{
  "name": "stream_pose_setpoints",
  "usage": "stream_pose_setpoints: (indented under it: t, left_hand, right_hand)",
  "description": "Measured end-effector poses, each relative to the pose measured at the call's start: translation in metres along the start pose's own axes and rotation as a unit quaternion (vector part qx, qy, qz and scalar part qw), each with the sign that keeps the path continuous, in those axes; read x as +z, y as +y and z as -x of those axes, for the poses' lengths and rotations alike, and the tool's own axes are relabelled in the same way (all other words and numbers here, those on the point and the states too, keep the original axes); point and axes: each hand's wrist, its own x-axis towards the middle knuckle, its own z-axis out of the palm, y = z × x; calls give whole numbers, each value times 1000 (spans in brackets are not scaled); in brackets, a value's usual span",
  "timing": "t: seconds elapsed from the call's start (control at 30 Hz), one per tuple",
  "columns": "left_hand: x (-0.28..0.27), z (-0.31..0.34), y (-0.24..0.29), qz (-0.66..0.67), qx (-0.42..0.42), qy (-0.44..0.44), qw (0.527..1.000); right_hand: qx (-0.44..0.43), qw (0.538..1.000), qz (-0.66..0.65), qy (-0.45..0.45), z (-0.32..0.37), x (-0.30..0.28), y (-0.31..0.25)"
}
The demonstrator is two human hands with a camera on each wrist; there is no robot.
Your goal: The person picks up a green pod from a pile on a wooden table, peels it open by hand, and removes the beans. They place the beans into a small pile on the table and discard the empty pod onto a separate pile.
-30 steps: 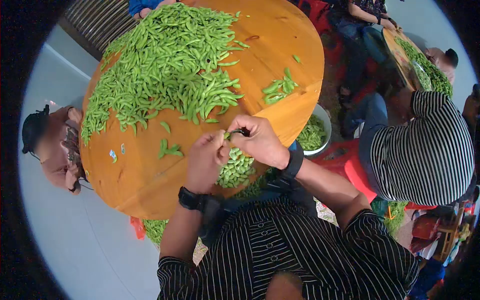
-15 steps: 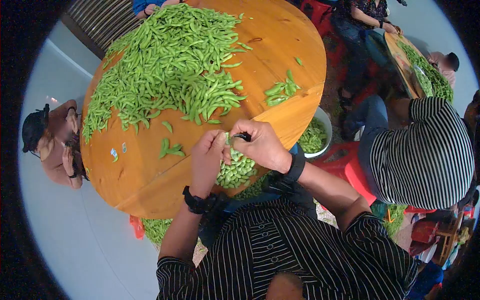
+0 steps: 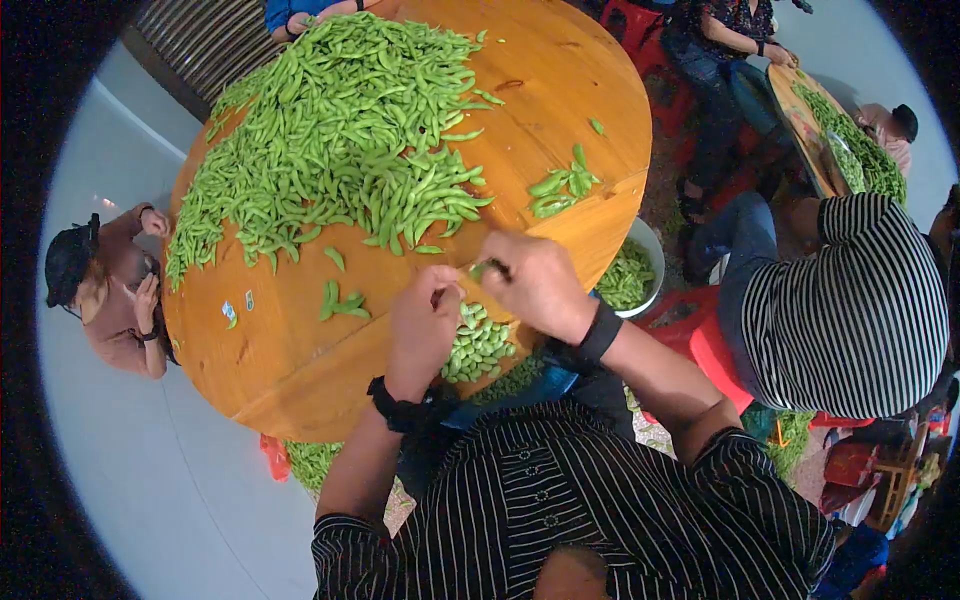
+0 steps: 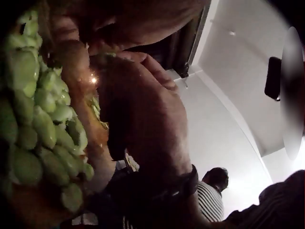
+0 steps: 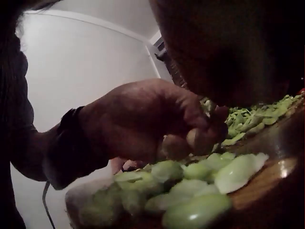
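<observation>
Between the two hands is a small green pod [image 3: 477,270], blurred in the head view. My left hand [image 3: 422,325] pinches its near end with curled fingers; in the right wrist view the left hand [image 5: 143,119] shows a bit of green at its fingertips. My right hand [image 3: 542,285] pinches the other side, a small dark item [image 3: 498,268] at its fingers; whether worn or held, I cannot tell. Just below the hands lie shelled green beans [image 3: 478,350], seen close up in the left wrist view as pale beans [image 4: 43,119].
A large heap of pods [image 3: 340,140] covers the far left of the round wooden table [image 3: 290,370]. Some loose pods [image 3: 343,302] lie left of my hands; flat pods [image 3: 562,188] lie right. A white bucket of pods [image 3: 655,255] stands beside the table. People sit around.
My right hand has shifted slightly to the right and away from the left one, which sits a little lower. At the left, the seated person's arm has moved toward the table edge.
</observation>
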Motion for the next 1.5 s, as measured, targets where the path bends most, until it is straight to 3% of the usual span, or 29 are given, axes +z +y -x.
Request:
stream_pose_setpoints:
  t: [0.03,0.07,0.13,0.2,0.27,0.33,0.43,0.6,0.67,0.73,0.77,0.8,0.83,0.87,0.93,1.07,1.17,1.33,1.5]
  left_hand:
    - [1,3,-1,-53,85,30,995]
    - [-2,7,2,-54,87,29,994]
    - [-10,13,9,-164,123,-34,978]
    - [-16,9,7,-164,117,-39,979]
    - [-21,-1,2,-163,111,-42,979]
    - [-24,-20,-6,-186,194,30,963]
    - [-31,-39,-6,-300,155,51,940]
    - [-37,-47,-2,-372,130,17,919]
    - [-38,-45,-1,-384,127,10,915]
    - [-38,-38,0,-246,132,-4,960]
    - [-38,-34,2,-246,132,-5,960]
    - [-39,-29,10,-89,-6,-42,995]
    - [-39,-24,15,71,-146,-78,984]
    - [-36,-18,15,72,-146,-79,983]
    - [-31,-8,15,197,-134,-75,968]
    - [-25,-2,15,236,-165,-85,954]
    - [-18,2,16,246,-147,-56,956]
    - [-8,9,28,121,-120,-60,984]
    - [0,12,22,156,-79,-45,984]
  right_hand:
    - [50,998,42,-1,-3,-6,7]
    - [100,992,83,-1,-5,-12,15]
    - [94,989,113,19,-7,-25,38]
    - [88,985,143,35,-8,-34,50]
    - [145,961,233,24,-12,-41,52]
    - [151,965,215,22,-13,-47,41]
    - [181,958,222,31,-10,-42,27]
    - [78,997,15,5,4,-23,19]
    - [90,996,-3,-2,7,-15,18]
    - [42,998,-41,2,10,-9,16]
    - [43,998,-41,3,12,-8,14]
    - [74,994,-82,0,11,-10,7]
    - [105,987,-123,-3,11,-10,3]
    - [107,987,-122,-3,11,-8,2]
    - [139,964,-228,-7,12,-3,3]
    - [150,959,-234,-51,14,-3,2]
    - [168,962,-210,-52,13,-7,-8]
    - [109,971,-197,-76,17,-2,-7]
    - [117,979,-144,-79,17,-4,-10]
